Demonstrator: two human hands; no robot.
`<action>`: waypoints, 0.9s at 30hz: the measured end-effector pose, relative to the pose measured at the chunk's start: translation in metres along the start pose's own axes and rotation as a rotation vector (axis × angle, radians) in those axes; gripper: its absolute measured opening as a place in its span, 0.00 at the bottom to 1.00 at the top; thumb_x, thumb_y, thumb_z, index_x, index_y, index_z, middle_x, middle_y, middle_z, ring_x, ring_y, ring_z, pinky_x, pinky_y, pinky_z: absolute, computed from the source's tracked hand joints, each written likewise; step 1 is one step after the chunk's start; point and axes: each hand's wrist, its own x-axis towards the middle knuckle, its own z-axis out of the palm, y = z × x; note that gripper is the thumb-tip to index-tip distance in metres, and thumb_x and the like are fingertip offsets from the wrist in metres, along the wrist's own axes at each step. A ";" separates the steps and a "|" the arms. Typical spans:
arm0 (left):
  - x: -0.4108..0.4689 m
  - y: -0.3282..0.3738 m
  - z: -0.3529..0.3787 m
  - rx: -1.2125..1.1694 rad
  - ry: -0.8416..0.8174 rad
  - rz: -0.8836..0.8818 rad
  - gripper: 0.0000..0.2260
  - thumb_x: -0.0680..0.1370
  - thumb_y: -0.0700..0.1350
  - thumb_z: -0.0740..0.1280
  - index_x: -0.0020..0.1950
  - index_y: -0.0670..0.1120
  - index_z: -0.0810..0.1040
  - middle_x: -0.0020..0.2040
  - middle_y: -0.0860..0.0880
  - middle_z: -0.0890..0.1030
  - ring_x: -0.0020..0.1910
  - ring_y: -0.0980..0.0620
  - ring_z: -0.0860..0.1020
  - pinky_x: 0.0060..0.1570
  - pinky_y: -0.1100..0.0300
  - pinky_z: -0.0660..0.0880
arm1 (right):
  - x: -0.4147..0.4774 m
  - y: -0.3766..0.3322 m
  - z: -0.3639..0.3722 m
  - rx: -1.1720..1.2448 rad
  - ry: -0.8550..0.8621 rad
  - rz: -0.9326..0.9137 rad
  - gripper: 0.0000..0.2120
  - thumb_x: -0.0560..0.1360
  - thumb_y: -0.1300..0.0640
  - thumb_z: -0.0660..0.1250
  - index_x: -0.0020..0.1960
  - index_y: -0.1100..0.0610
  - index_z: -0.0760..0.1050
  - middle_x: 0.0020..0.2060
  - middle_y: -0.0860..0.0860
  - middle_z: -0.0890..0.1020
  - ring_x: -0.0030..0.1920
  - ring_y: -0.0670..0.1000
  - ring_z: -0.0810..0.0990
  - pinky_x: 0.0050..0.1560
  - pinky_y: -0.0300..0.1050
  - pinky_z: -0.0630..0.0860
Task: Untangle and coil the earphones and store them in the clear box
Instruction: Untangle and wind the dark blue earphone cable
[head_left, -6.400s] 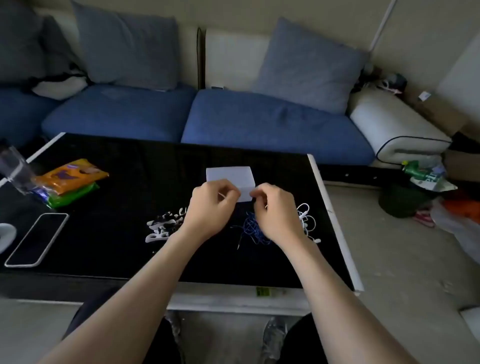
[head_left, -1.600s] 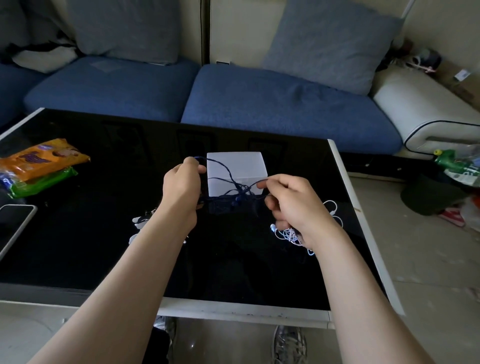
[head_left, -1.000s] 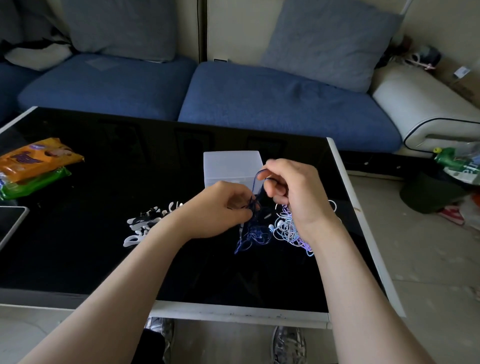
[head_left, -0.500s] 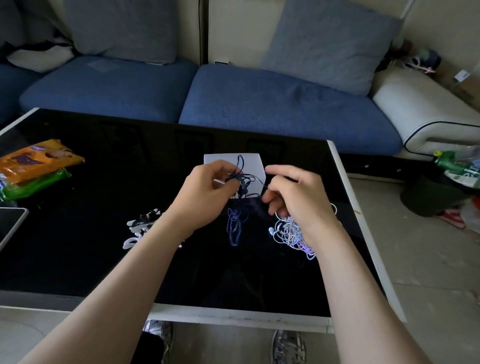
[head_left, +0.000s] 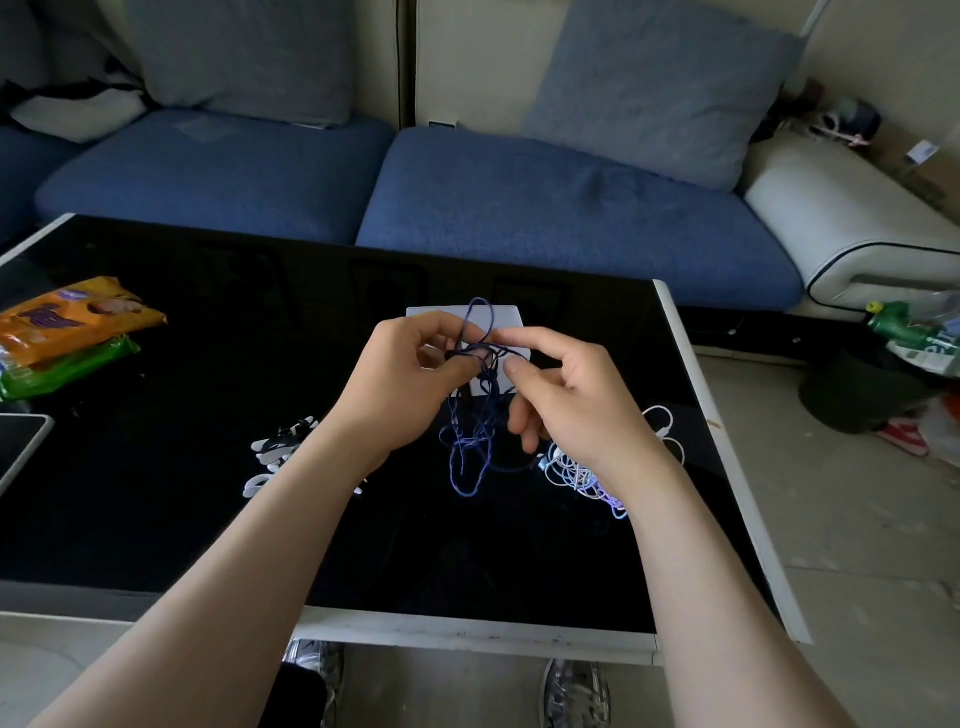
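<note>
A home living room: a blue sofa with cushions behind a black coffee table.

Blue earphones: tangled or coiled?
Tangled. The blue earphones hang in loose, crossing loops from the left hand and right hand, which both pinch the cord in front of the clear box.

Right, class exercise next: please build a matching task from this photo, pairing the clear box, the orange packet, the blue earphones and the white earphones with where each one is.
Things:
1. clear box
2. orange packet
3. blue earphones
4. white earphones

Places:
A. pinched between the left hand and the right hand
B. at the left edge of the table
C. standing just beyond both hands
D. lying on the table under the right wrist

Pairs: 1-C, 2-B, 3-A, 4-D
</note>
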 end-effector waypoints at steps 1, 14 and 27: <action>0.000 0.000 0.000 0.002 -0.012 -0.001 0.07 0.80 0.39 0.74 0.53 0.52 0.85 0.47 0.50 0.86 0.45 0.50 0.86 0.49 0.60 0.82 | 0.001 0.001 0.000 0.003 0.009 -0.004 0.12 0.87 0.56 0.64 0.67 0.49 0.81 0.32 0.55 0.85 0.29 0.53 0.81 0.35 0.38 0.75; 0.006 -0.009 0.001 -0.180 0.229 -0.226 0.05 0.85 0.47 0.66 0.60 0.51 0.78 0.51 0.47 0.84 0.47 0.48 0.83 0.53 0.44 0.83 | 0.006 0.001 -0.004 0.234 0.157 0.121 0.10 0.87 0.56 0.61 0.54 0.58 0.81 0.40 0.54 0.89 0.37 0.49 0.78 0.36 0.41 0.71; 0.006 -0.004 -0.002 -0.336 0.201 -0.489 0.13 0.87 0.50 0.62 0.58 0.45 0.84 0.52 0.49 0.88 0.54 0.47 0.86 0.60 0.51 0.81 | 0.000 0.014 -0.003 -0.173 0.259 0.294 0.12 0.80 0.59 0.64 0.47 0.56 0.86 0.29 0.54 0.84 0.23 0.44 0.74 0.27 0.37 0.70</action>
